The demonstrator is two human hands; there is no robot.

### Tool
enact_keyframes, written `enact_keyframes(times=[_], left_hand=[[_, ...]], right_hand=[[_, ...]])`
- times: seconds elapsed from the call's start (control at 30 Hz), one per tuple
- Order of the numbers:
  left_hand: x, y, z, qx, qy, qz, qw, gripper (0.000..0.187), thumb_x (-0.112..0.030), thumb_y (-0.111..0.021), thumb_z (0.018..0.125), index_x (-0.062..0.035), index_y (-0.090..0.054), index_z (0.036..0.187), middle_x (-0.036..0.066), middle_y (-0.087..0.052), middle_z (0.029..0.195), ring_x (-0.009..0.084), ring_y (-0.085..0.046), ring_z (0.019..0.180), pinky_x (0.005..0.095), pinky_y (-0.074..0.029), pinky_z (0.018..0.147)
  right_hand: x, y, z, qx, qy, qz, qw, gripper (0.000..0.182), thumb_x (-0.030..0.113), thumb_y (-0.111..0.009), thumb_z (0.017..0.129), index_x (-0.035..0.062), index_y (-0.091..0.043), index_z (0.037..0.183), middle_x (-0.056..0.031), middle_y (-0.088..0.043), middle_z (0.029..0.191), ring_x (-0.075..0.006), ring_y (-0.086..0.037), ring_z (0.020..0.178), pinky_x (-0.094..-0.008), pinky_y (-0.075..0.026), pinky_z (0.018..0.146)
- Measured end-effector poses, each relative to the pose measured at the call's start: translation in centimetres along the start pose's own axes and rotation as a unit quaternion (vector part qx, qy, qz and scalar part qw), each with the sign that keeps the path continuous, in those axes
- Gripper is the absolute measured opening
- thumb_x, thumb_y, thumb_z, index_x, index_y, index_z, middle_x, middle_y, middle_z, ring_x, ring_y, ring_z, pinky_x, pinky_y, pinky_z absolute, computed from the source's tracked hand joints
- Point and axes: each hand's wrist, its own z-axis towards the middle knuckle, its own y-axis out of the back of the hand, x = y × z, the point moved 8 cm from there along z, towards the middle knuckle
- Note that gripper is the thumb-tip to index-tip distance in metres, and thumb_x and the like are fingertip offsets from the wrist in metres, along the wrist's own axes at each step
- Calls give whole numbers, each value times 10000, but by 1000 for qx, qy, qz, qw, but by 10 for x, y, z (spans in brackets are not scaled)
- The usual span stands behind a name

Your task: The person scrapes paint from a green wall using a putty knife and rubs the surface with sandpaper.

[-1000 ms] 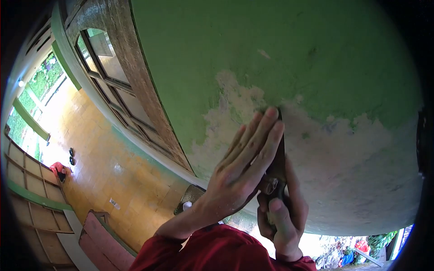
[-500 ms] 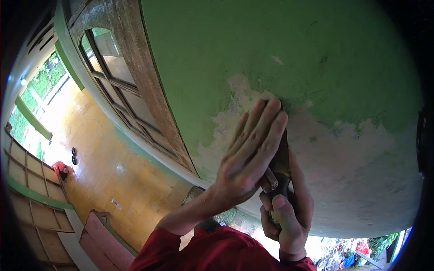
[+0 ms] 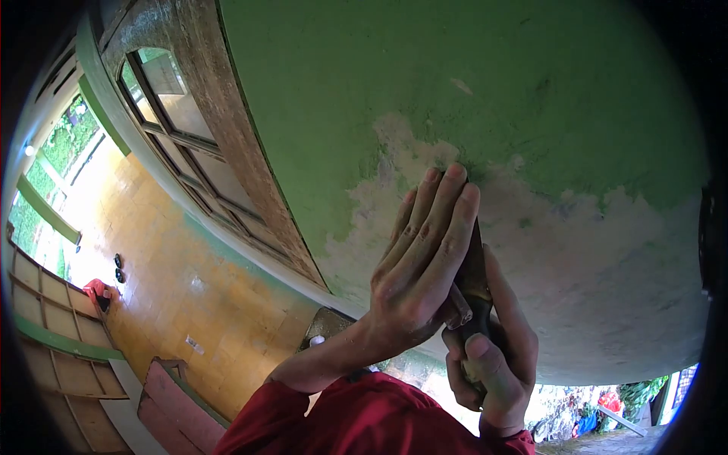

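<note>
A long dark flat blade tool (image 3: 475, 265) with a dark handle lies along the green wall (image 3: 341, 76), its tip at the upper edge of a bare, whitish patch (image 3: 561, 235). My right hand (image 3: 497, 371) is wrapped round the handle at the lower end. My left hand (image 3: 428, 258) lies flat over the blade, fingers stretched out and pointing up. A short brownish piece (image 3: 456, 309) sticks out from under the left palm beside the handle; what it is I cannot make out.
A worn wooden window frame (image 3: 235, 144) with glass panes borders the wall on the left. Below are a yellowish tiled floor (image 3: 174, 250), a pink board (image 3: 178, 406), dark sandals (image 3: 118, 268) and a red cloth (image 3: 97, 290). Colourful clutter (image 3: 588, 421) lies at the lower right.
The view has shifted slightly. My right hand and the handle sit a little lower and further right, while my left hand stays flat on the blade. A small white object now shows beside the left forearm.
</note>
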Motion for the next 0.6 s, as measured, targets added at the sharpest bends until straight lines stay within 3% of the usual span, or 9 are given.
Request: enact_keyframes(times=[0.33,0.6], left_hand=[[0,-6,-6,-28,-10,-7,1000,570,-72,-603,829,103,-481,1357,299,-464,1407,431,-438,1333,507,-352,1098],[2,-10,-10,-28,-7,-38,999,595,-93,-618,836,95,-461,1378,307,-432,1432,436,-413,1351,510,-339,1106]], right_hand=[[3,4,-2,-31,33,-26,999,727,290,-529,877,-66,-317,1475,-86,-636,777,-10,-352,418,-193,-238,383],[-1,7,-5,-48,44,-60,996,669,123,-452,843,-47,-328,1478,-42,-549,676,-17,-325,367,-209,-233,332]])
